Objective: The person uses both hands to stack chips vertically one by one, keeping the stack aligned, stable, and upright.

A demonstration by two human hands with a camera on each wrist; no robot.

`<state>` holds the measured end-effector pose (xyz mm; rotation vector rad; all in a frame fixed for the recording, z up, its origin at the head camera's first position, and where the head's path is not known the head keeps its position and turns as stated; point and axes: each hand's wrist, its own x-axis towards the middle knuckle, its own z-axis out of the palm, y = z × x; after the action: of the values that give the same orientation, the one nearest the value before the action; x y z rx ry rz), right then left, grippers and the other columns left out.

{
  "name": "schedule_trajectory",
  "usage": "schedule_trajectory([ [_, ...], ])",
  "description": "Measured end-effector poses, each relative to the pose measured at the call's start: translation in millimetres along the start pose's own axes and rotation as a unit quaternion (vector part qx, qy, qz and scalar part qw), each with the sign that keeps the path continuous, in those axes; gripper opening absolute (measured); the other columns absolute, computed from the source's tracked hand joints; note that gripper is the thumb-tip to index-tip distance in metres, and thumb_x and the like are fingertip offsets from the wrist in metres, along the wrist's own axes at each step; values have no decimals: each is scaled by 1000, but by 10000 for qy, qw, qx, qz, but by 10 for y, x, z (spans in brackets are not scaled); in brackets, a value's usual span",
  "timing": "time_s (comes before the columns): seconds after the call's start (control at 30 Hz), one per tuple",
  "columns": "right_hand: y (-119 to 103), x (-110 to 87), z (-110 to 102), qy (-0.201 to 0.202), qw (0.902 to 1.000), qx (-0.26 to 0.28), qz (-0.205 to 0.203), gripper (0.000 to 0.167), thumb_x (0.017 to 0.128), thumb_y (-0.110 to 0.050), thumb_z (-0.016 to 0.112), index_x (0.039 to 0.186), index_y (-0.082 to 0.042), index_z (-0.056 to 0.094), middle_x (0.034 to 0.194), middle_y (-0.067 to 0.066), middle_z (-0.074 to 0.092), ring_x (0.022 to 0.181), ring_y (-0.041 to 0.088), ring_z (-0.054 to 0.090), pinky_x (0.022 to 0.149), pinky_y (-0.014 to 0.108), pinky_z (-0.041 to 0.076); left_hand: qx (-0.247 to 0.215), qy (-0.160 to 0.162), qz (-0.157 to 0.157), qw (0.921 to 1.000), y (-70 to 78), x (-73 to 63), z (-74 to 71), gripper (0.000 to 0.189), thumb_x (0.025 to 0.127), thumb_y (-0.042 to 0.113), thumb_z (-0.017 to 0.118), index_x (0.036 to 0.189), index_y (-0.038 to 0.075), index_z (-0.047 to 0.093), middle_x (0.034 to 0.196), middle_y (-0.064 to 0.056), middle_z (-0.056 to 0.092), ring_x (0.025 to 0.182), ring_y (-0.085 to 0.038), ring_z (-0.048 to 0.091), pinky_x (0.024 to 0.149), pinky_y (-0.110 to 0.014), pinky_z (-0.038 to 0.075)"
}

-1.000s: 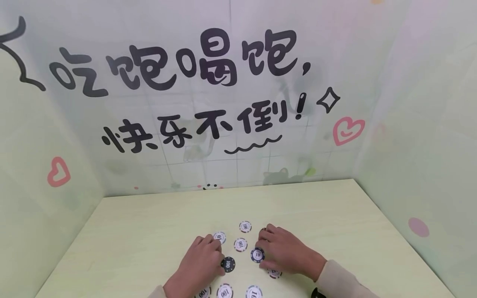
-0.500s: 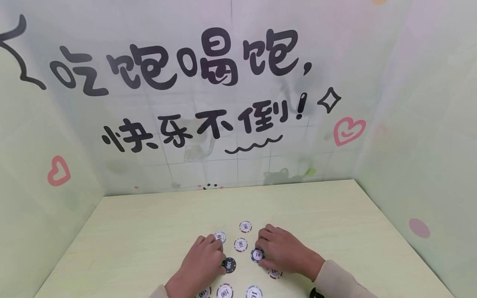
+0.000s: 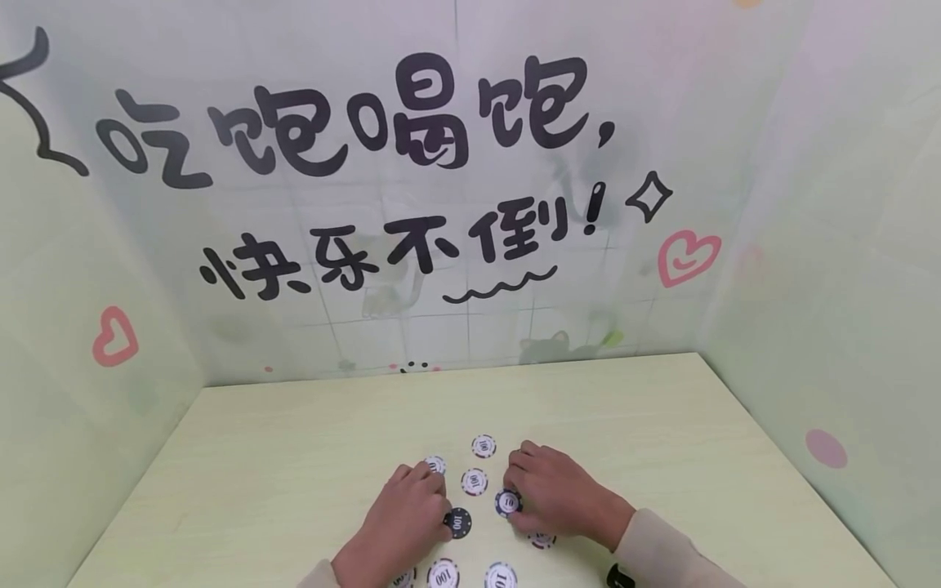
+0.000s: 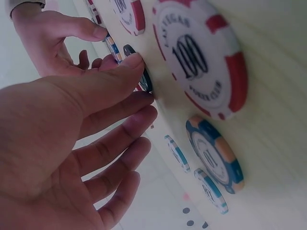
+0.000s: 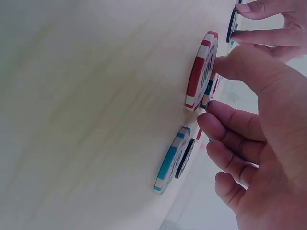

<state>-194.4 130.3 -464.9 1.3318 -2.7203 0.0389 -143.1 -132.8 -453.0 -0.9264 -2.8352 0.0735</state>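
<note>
My left hand [image 3: 400, 516] pinches a black poker chip [image 3: 461, 523] marked 100 by its edge, between thumb and index finger. The left wrist view shows this chip [image 4: 147, 82] edge-on at the fingertips, the other fingers loosely bent. To the right, my right hand [image 3: 564, 492] holds a dark blue poker chip [image 3: 507, 503] marked 10 between thumb and fingers. Its blue and orange edge [image 5: 206, 98] shows beyond a red-and-white chip [image 5: 201, 72] in the right wrist view. Part of each held chip is hidden by fingers.
White 100 chips lie between and behind the hands: one at the back [image 3: 483, 446], one in the middle [image 3: 474, 482]. More chips lie at the front, such as a red-edged one [image 3: 443, 574] and a pale-edged one [image 3: 501, 576]. Printed walls surround the wooden table [image 3: 294, 441].
My left hand has slid slightly right with the black chip. My right hand has shifted a touch left, while the blue chip stays almost in place.
</note>
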Motion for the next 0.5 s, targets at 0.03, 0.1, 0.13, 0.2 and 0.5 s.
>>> schedule_trajectory([
  [0.03,-3,3,-4,10,10000,53,30,27,94,-41,81,101,-16,76,93,-10,56,86,10,43,74,23,41,-1,-8,9,10000,2,4,-2,26,85,40,95,89,15,86,93,4,69,89,-17,52,81,-36,46],
  [0.1,-10,11,-15,0,9997,198,114,27,91,-41,82,99,-16,75,92,-11,55,85,9,42,73,23,40,6,5,23,10000,5,8,-5,26,85,40,95,88,15,86,93,4,69,90,-17,52,81,-36,46],
  [0.13,-12,16,-21,-15,9995,264,157,27,90,-41,82,98,-16,74,91,-11,56,85,9,42,73,23,40,21,16,35,10000,6,9,-4,26,85,40,95,88,16,86,93,4,69,90,-17,52,81,-36,46],
  [0.2,-20,21,-35,-66,9989,391,242,27,88,-41,82,96,-17,73,91,-12,56,84,9,42,72,24,40,33,43,45,10000,10,11,-2,26,85,40,95,88,16,86,93,4,69,90,-17,52,81,-36,46],
  [0.5,-21,21,-32,-3,9977,601,321,26,84,-40,81,93,-18,70,88,-12,56,82,8,43,72,24,41,57,28,25,10000,21,6,-2,28,85,42,94,89,16,86,94,4,70,91,-17,53,82,-36,47],
])
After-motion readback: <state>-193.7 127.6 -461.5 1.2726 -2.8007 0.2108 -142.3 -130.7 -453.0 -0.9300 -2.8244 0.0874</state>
